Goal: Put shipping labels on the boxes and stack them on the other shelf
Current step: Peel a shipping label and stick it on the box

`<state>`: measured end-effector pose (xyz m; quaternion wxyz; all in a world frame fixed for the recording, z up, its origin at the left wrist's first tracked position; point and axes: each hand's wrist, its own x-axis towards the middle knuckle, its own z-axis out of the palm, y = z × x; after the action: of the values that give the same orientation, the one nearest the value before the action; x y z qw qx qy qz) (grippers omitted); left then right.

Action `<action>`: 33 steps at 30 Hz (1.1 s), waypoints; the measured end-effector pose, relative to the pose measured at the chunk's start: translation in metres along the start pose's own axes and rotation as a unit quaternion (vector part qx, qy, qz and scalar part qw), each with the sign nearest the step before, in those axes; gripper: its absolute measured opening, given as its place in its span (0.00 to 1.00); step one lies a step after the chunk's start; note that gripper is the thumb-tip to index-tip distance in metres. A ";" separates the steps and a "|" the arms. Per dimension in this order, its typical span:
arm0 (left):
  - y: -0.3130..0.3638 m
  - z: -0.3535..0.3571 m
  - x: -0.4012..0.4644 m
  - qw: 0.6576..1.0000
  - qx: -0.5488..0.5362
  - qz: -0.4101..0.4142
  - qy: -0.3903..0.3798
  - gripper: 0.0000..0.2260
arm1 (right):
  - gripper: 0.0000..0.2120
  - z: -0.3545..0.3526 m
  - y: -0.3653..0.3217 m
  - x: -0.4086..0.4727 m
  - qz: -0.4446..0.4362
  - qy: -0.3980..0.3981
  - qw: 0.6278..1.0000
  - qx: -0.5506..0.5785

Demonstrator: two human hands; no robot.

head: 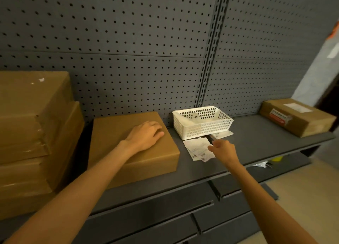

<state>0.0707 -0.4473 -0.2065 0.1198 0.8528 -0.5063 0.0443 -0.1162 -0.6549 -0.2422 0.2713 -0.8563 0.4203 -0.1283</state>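
A plain brown box lies on the dark shelf, and my left hand rests flat on its top. To its right a small pile of white shipping labels lies on the shelf in front of a white basket. My right hand hovers at the right edge of the labels with its fingers loosely curled; it holds nothing that I can see. A labelled brown box sits at the far right of the shelf.
A stack of taped brown boxes fills the left end of the shelf. The grey pegboard wall stands behind. Lower shelves jut out below, and some small items lie under the right section.
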 end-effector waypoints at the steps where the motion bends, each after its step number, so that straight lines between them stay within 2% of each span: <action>1: -0.002 0.001 0.005 1.000 0.002 0.009 0.002 0.19 | 0.09 -0.001 0.004 0.003 0.007 0.002 1.000 -0.002; 3: -0.006 0.004 0.014 1.000 -0.001 0.022 0.007 0.17 | 0.18 -0.003 0.008 0.010 0.015 0.017 1.000 -0.003; 5: -0.008 0.007 0.022 0.999 -0.021 0.023 0.025 0.15 | 0.22 -0.002 0.010 0.015 0.023 0.021 0.999 -0.015; 9: -0.009 0.016 0.029 0.996 -0.025 0.015 0.090 0.11 | 0.17 0.004 0.011 0.024 0.043 -0.014 0.998 -0.043; 12: -0.012 0.022 0.030 0.993 -0.038 0.017 0.109 0.10 | 0.11 0.011 0.015 0.028 0.047 -0.030 0.997 -0.049; 17: -0.014 0.025 0.031 0.990 -0.046 0.029 0.128 0.09 | 0.09 0.016 0.019 0.031 0.039 -0.003 0.998 -0.055; 23: -0.014 0.027 0.033 0.989 -0.048 0.028 0.134 0.07 | 0.08 0.015 0.019 0.026 0.064 0.052 0.996 0.033; 26: -0.014 0.027 0.032 0.989 -0.050 0.027 0.133 0.07 | 0.07 0.009 0.017 0.021 0.060 0.050 0.993 0.091; 29: -0.013 0.024 0.032 0.990 -0.062 0.021 0.126 0.07 | 0.10 -0.001 0.010 0.015 0.057 0.044 0.978 0.197; 33: -0.014 0.021 0.032 0.984 -0.131 -0.008 0.124 0.06 | 0.12 -0.015 -0.011 0.008 0.028 0.017 0.959 0.280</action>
<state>0.0975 -0.4730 -0.2226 0.2928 0.8219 -0.4818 0.0816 -0.1107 -0.6613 -0.2237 0.4969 -0.7317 0.3953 -0.2480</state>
